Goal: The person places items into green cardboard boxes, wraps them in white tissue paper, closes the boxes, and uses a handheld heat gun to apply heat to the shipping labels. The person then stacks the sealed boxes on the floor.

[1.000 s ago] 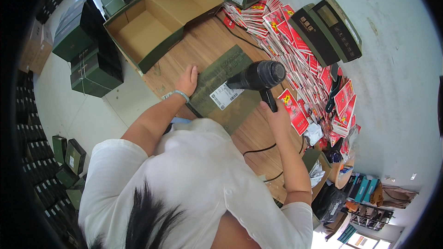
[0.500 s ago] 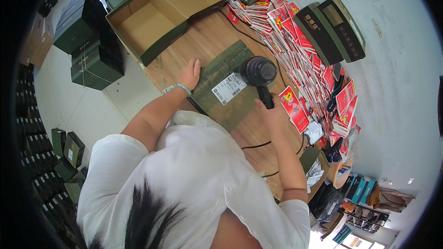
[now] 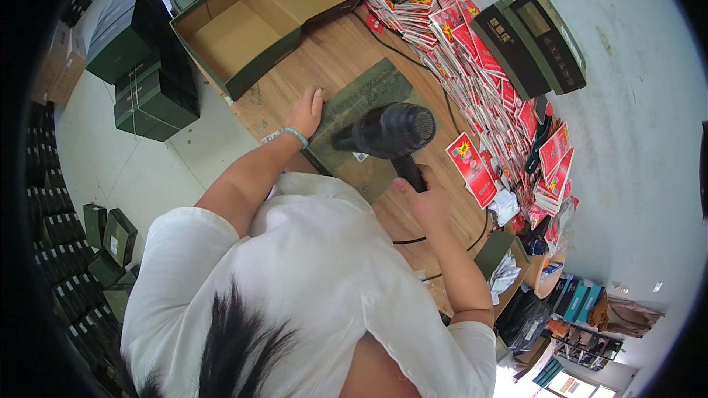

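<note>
A black hair dryer (image 3: 391,131) is gripped by its handle in my right hand (image 3: 430,203). Its barrel hangs over a flat green shoebox (image 3: 372,96), with the nozzle end pointing left. Beneath the dryer, only a small corner of a white label (image 3: 360,156) shows on the box. My left hand (image 3: 305,116), with a bracelet at the wrist, holds the box's left edge with its fingers close together. Part of its grip is hidden. The box lies at a slant on the wooden table (image 3: 332,51), near my body.
An opened green box (image 3: 236,37) with a brown inside stands at the far left. Red printed packets (image 3: 472,77) pile along the wall, with two dark boxes (image 3: 527,44) beside them. A black cord (image 3: 409,241) crosses the table. Stacked green boxes (image 3: 155,99) stand off the left edge.
The hair dryer has swung and shifted left and nearer, covering most of the white label. My right hand has moved slightly nearer to me. My left hand has barely moved.
</note>
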`<state>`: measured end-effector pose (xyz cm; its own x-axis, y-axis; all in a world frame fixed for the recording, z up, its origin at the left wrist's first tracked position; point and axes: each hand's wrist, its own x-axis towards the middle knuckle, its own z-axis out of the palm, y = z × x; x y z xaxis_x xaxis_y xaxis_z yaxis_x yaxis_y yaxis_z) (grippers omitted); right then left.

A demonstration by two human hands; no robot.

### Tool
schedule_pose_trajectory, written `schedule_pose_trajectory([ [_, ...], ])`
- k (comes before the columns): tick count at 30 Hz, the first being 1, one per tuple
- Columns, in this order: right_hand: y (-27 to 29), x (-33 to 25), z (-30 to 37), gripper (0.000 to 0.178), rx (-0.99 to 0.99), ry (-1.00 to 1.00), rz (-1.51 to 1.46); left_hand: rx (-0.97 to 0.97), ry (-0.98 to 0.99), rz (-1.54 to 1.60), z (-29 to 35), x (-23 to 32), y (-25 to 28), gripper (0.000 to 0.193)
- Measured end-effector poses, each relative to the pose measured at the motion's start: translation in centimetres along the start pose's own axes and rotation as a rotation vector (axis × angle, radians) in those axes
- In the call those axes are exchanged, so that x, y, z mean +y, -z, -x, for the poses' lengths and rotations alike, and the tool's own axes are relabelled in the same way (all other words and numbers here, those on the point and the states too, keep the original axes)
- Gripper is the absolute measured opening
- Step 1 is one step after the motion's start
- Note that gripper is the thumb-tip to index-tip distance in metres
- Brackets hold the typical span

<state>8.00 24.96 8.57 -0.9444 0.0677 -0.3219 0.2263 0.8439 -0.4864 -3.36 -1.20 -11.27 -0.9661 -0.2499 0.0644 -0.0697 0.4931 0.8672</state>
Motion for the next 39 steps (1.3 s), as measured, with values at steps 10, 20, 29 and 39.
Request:
schedule_pose_trajectory([
  [10,0.2,2.8,3.4,0.06,0.042,-0.068,0.075,-0.002,0.0,0.034,-0.1,-0.4,-0.2,0.034],
  [20,0.8,5.1,3.3,0.054,0.136,-0.076,0.064,0.018,-0.05,0.037,-0.3,-0.4,-0.2,0.033],
  [29,2.3,4.9,-2.2,0.058,0.281,-0.082,0.108,0.037,-0.063,-0.005,-0.5,-1.0,-0.5,0.033],
  [39,2.0,4.4,-5.1,0.064,0.233,-0.053,0.077,0.044,-0.052,0.036,-0.3,-0.6,-0.4,0.033],
])
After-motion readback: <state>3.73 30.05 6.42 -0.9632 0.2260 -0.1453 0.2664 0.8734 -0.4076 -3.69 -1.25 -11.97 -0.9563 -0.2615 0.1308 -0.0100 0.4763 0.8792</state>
